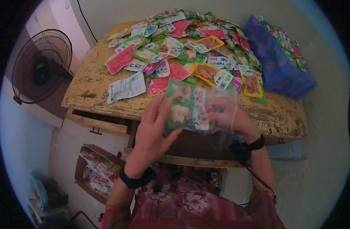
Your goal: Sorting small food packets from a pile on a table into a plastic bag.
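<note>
A clear plastic bag (220,123) with several green-edged snack packets (180,113) inside is held above the front edge of a worn yellow wooden table. My right hand (223,110) is inside or behind the clear film at the bag's right end; which of the two I cannot tell. My left hand (153,128) rests against the bag's left edge, fingers spread and thumb apart. Just beyond the bag lies a pile of sealed snack packets, among them a red packet (122,59), a yellow-edged packet (206,73) and a white packet (127,87) lying back side up.
The worn table top (86,83) has an open drawer (200,161) at its front. A blue fabric bin (275,65) of packets stands at the right. On the floor sits a cardboard box (80,174) of filled bags. A fan (42,67) stands at the left.
</note>
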`<control>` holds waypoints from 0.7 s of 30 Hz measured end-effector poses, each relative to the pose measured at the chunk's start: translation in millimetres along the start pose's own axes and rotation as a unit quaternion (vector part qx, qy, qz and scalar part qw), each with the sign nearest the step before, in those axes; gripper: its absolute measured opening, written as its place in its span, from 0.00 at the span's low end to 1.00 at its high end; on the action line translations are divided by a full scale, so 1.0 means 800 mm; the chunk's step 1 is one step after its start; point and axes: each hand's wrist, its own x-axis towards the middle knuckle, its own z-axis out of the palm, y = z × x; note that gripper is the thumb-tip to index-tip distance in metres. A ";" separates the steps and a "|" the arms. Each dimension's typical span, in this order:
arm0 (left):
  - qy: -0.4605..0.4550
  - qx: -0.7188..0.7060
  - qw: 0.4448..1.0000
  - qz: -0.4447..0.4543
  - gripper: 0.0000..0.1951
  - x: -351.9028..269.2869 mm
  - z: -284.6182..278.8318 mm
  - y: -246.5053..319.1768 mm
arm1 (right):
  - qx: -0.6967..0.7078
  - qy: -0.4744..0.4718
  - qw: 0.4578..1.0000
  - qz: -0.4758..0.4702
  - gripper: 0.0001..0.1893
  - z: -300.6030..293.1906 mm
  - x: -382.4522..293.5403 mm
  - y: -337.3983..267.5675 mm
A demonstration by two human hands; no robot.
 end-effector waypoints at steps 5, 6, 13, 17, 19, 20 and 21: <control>-0.009 0.084 0.995 0.059 0.42 0.005 0.000 0.006 | -0.007 -0.001 1.000 -0.025 0.11 0.011 -0.002 0.003; -0.009 0.083 0.995 0.060 0.42 0.006 0.001 0.008 | -0.002 0.010 0.999 -0.045 0.11 0.012 -0.003 0.006; 0.040 0.155 0.978 0.134 0.30 0.011 0.021 -0.004 | -0.002 0.113 0.994 0.000 0.14 0.041 0.004 -0.002; -0.025 0.127 0.985 0.113 0.26 0.011 0.022 -0.010 | -0.040 0.168 0.985 -0.028 0.13 0.045 0.009 0.002; -0.036 0.135 0.984 0.111 0.25 0.015 0.014 0.002 | -0.037 0.193 0.980 -0.023 0.12 0.038 0.007 0.007; -0.046 0.141 0.983 0.107 0.25 0.017 0.012 0.007 | -0.024 0.180 0.982 -0.052 0.12 0.031 0.005 0.019; -0.044 0.143 0.983 0.106 0.25 0.017 0.011 0.006 | -0.011 0.164 0.983 -0.084 0.12 0.025 0.005 0.018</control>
